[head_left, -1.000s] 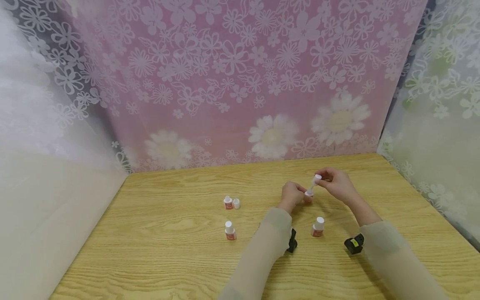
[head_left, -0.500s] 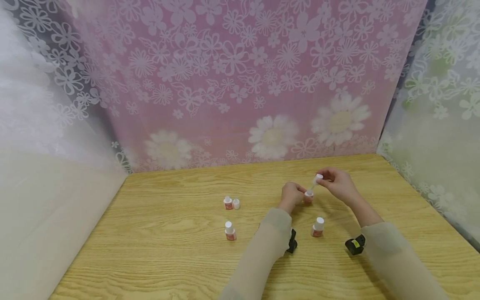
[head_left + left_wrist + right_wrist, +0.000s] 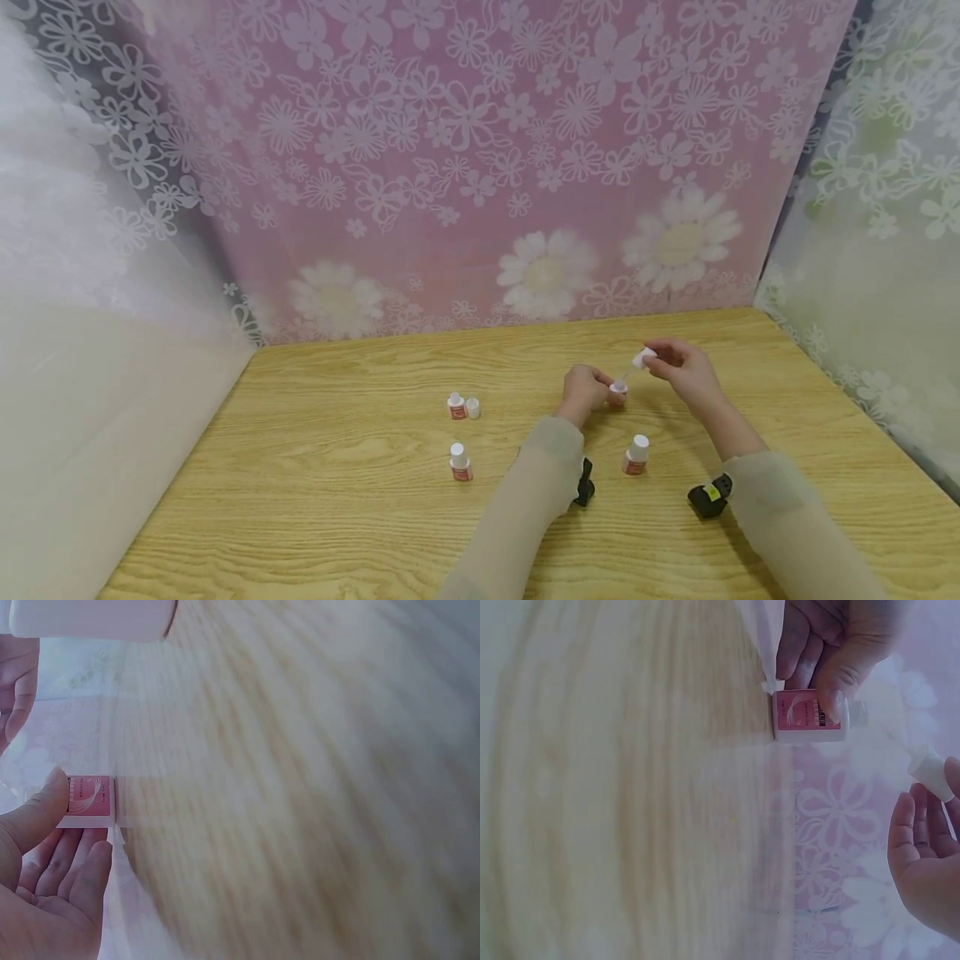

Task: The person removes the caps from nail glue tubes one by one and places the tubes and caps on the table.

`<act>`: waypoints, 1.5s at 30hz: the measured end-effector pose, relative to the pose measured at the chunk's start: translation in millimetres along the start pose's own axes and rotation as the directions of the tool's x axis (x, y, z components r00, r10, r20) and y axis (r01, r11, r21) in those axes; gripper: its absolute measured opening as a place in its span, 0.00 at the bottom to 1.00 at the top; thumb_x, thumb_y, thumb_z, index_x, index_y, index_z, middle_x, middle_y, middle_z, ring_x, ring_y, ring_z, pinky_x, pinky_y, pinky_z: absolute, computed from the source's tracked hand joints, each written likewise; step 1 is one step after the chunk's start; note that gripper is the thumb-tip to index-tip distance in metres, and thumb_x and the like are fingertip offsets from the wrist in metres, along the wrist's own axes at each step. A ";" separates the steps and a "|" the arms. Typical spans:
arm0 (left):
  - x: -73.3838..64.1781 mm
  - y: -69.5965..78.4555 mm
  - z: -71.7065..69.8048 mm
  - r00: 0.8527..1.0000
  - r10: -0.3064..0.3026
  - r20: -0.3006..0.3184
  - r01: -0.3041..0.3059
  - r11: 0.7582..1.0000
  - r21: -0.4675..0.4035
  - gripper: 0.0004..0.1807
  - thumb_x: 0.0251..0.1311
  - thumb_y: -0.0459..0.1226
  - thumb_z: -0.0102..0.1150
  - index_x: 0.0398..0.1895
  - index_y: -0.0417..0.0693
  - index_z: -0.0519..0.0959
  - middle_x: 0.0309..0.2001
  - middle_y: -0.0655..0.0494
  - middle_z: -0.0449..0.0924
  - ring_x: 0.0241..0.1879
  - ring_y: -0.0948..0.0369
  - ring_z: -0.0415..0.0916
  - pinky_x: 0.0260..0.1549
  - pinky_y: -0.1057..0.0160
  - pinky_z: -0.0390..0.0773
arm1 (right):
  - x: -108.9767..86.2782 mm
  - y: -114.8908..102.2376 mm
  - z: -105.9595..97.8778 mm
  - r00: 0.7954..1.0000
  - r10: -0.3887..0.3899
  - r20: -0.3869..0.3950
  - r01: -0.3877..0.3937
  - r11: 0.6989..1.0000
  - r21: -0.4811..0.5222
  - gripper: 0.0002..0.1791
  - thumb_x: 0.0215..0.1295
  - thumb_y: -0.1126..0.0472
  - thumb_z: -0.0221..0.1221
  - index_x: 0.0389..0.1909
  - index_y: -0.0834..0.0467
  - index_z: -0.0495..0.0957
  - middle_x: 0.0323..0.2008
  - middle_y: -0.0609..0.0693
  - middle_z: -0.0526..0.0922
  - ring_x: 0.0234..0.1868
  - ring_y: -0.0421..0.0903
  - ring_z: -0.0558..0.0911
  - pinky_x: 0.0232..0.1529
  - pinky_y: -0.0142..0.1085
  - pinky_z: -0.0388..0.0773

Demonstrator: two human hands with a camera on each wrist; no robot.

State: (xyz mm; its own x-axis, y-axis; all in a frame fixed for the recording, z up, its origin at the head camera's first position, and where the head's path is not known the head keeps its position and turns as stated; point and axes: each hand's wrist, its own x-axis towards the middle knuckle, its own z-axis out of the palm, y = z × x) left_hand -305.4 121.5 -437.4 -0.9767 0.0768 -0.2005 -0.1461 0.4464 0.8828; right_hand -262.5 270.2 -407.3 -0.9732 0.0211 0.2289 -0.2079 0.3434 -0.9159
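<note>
My left hand (image 3: 585, 390) pinches a small white bottle (image 3: 810, 716) with a red label between thumb and fingers. The bottle stands upright at the tabletop, its translucent neck uncovered. Up and to the right of that neck, my right hand (image 3: 686, 371) pinches a white cap (image 3: 932, 771) by its sides. The cap is tilted, and a thin pale stem slants from it down toward the bottle's mouth. In the left wrist view, the label side of the held bottle (image 3: 91, 796) shows above the curled fingers; part of it is hidden by the thumb.
One capped bottle (image 3: 636, 456) stands nearer, between my forearms. Left on the wooden table (image 3: 337, 500) are another capped bottle (image 3: 461, 462) and an uncapped bottle (image 3: 457, 407) with a loose cap (image 3: 472, 407) beside it. A flowered curtain (image 3: 450, 167) closes off the back.
My right hand has moved slightly right and away from the bottle, and the cap in it has tilted more. My left hand and the bottle have stayed in place.
</note>
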 end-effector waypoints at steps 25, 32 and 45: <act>-3.5 3.1 0.0 1.000 -0.001 -0.003 0.001 0.999 -0.035 0.10 0.30 0.31 0.74 0.16 0.46 0.79 0.20 0.60 0.72 0.23 0.64 0.67 0.23 0.66 0.70 | -7.0 3.3 -9.2 0.996 0.078 0.035 -0.085 0.887 0.454 0.07 0.61 0.62 0.54 0.40 0.51 0.74 0.36 0.44 0.75 0.36 0.36 0.77 0.39 0.27 0.72; -5.4 3.5 -0.7 1.000 -0.011 0.001 0.011 0.999 -0.036 0.10 0.31 0.31 0.74 0.16 0.46 0.79 0.20 0.60 0.72 0.23 0.64 0.68 0.25 0.65 0.70 | -7.9 5.5 -10.6 0.996 0.086 0.032 -0.091 0.875 0.475 0.07 0.62 0.62 0.53 0.39 0.50 0.75 0.35 0.43 0.76 0.36 0.37 0.77 0.37 0.27 0.73; -3.0 0.8 -0.8 1.000 0.023 -0.002 -0.023 0.999 -0.028 0.11 0.29 0.31 0.75 0.15 0.46 0.79 0.19 0.60 0.72 0.23 0.64 0.68 0.25 0.66 0.70 | -7.4 2.6 -10.3 0.994 0.098 0.054 -0.110 0.790 0.603 0.06 0.59 0.68 0.54 0.37 0.62 0.70 0.34 0.48 0.75 0.36 0.40 0.79 0.39 0.29 0.73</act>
State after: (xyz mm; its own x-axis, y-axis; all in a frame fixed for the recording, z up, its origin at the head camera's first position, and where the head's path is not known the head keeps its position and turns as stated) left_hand -302.7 120.9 -435.7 -0.9801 0.0856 -0.1791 -0.1276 0.4193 0.8988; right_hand -254.9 280.6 -408.0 -0.9927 0.0043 0.1202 -0.1161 -0.2974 -0.9477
